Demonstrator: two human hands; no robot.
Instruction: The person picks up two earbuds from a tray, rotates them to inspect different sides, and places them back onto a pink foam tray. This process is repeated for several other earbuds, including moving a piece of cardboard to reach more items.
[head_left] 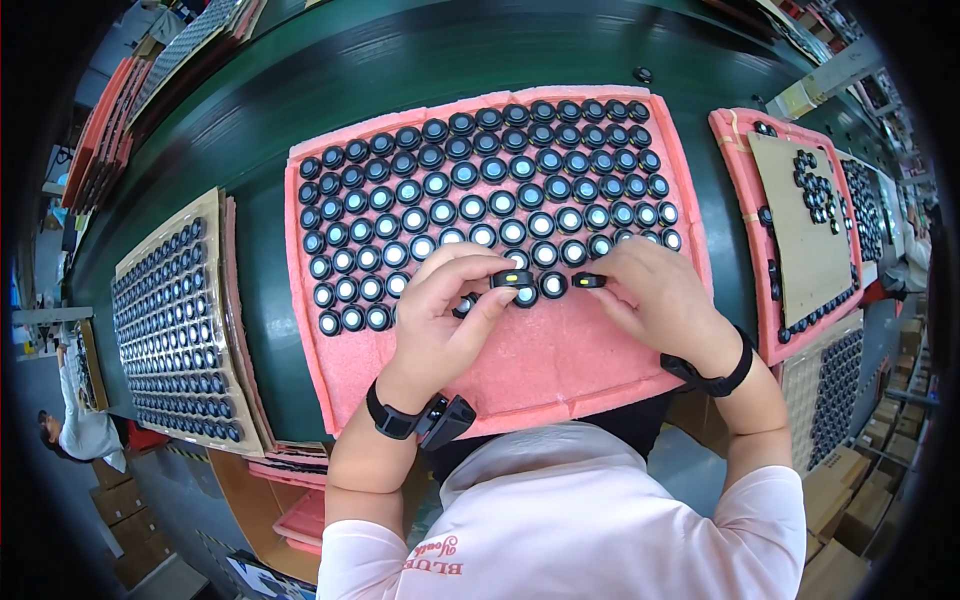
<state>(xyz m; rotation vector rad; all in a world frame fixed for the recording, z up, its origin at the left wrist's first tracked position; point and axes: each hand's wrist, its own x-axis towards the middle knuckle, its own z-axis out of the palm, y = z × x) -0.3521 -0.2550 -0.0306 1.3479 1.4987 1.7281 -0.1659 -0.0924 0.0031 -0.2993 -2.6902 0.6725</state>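
Observation:
A pink foam tray (450, 380) lies in front of me, with rows of small round black parts (440, 212) that have pale, shiny round tops. My left hand (445, 305) pinches one black round part (511, 279) between thumb and finger, turned on edge so a yellow mark shows on its side. Similarly, my right hand (655, 300) grips another black round part (588, 281), also edge-on with a yellow mark. Both hands hover over the near rows, a short way apart. Some parts beneath my hands and fingers are hidden.
A green work surface (270, 110) runs under the tray. At left stands a cardboard sheet (180, 320) filled with similar parts. To the right, another pink tray (735, 130) carries a tan board (795, 220) with loose parts. One single part (643, 74) sits beyond the tray. A person (85, 425) is at far left.

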